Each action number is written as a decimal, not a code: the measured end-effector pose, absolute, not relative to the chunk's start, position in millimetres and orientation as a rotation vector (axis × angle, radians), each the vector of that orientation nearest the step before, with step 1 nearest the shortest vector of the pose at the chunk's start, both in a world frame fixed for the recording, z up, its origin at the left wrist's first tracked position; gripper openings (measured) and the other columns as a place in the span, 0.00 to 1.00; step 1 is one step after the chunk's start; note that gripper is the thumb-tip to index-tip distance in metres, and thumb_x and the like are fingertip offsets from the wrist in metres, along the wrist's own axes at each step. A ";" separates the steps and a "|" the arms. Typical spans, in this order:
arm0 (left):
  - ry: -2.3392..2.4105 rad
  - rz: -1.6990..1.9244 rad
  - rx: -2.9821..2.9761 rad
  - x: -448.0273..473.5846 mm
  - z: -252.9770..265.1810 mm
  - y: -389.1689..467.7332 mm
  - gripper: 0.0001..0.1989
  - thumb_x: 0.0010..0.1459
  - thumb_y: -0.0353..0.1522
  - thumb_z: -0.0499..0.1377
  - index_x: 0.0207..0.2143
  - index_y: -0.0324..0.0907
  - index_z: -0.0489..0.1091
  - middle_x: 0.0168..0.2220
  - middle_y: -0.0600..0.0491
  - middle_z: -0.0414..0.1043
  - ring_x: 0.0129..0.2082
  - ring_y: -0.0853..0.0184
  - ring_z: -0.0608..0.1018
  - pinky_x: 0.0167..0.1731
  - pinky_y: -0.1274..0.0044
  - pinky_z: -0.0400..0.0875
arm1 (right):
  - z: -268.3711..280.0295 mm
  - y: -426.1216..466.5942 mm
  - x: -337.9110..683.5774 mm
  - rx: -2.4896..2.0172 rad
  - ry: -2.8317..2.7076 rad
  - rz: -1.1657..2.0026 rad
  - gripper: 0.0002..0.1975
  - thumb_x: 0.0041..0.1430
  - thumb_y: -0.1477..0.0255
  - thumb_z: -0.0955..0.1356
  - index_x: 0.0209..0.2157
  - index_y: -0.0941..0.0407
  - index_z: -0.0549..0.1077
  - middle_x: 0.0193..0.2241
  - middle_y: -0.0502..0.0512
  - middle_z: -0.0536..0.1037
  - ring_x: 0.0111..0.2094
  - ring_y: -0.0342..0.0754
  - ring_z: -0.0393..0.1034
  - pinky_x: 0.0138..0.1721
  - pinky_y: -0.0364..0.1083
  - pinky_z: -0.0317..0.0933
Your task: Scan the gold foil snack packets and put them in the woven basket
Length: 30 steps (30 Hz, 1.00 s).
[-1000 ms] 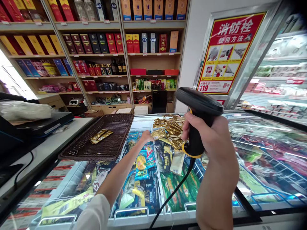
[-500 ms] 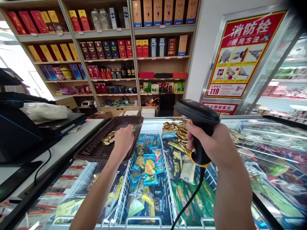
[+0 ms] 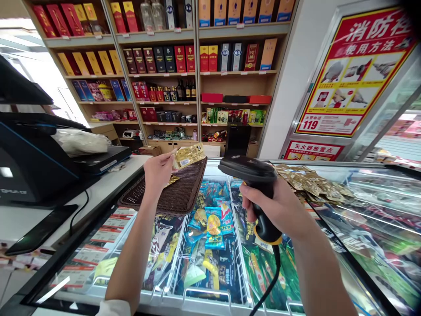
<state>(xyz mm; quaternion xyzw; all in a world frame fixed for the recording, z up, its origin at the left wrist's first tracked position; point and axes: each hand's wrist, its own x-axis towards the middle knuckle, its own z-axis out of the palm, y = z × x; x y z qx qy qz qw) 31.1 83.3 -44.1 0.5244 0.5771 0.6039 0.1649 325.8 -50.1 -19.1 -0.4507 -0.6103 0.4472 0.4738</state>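
Observation:
Pinched in my left hand is a gold foil packet, its pale printed label facing me. It is held above a dark brown woven basket that rests on the freezer's glass top. Another gold packet lies in the basket, partly hidden behind my hand. My right hand is wrapped round the handle of a black barcode scanner, whose head points left toward the packet. From the handle's base a black cord runs down. To the right, a pile of gold packets lies on the glass.
Under the glass, the chest freezer holds wire baskets of wrapped ice creams. At left a counter carries a black till machine and a plastic bag. Shelves of boxed bottles stand behind.
My left hand has risen from inside the basket and now holds a gold packet up. The scanner has shifted left in my right hand, and the view has turned slightly.

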 end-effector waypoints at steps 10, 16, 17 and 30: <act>1.505 1.861 1.356 27.9 -39.5 85.5 0.17 0.57 0.33 0.64 0.45 0.33 0.85 0.37 0.47 0.85 0.39 0.54 0.86 0.35 0.70 0.86 | -22.1 -50.0 327.4 -1.086 -1.576 1.100 0.20 0.65 0.56 0.72 0.26 0.55 0.73 0.21 0.52 0.78 0.20 0.45 0.74 0.26 0.43 0.68; 1.506 1.833 1.465 21.0 -41.0 82.0 0.19 0.56 0.36 0.65 0.45 0.33 0.85 0.36 0.47 0.85 0.37 0.55 0.87 0.32 0.70 0.86 | -22.3 -50.5 325.4 -1.097 -1.562 1.124 0.19 0.64 0.55 0.73 0.28 0.55 0.73 0.22 0.52 0.78 0.20 0.46 0.74 0.25 0.43 0.68; 1.526 1.823 1.491 20.3 -41.2 81.2 0.19 0.56 0.37 0.65 0.45 0.34 0.85 0.36 0.47 0.85 0.37 0.55 0.87 0.32 0.70 0.86 | -22.5 -50.3 325.2 -1.098 -1.560 1.125 0.19 0.64 0.55 0.73 0.28 0.55 0.73 0.21 0.52 0.78 0.20 0.46 0.74 0.25 0.43 0.68; 1.621 1.815 1.555 18.6 -38.4 78.6 0.16 0.58 0.34 0.64 0.45 0.35 0.85 0.36 0.48 0.85 0.35 0.56 0.86 0.32 0.71 0.86 | -20.6 -51.9 324.5 -1.153 -1.585 0.998 0.19 0.64 0.56 0.72 0.26 0.55 0.73 0.20 0.49 0.76 0.21 0.44 0.74 0.26 0.42 0.67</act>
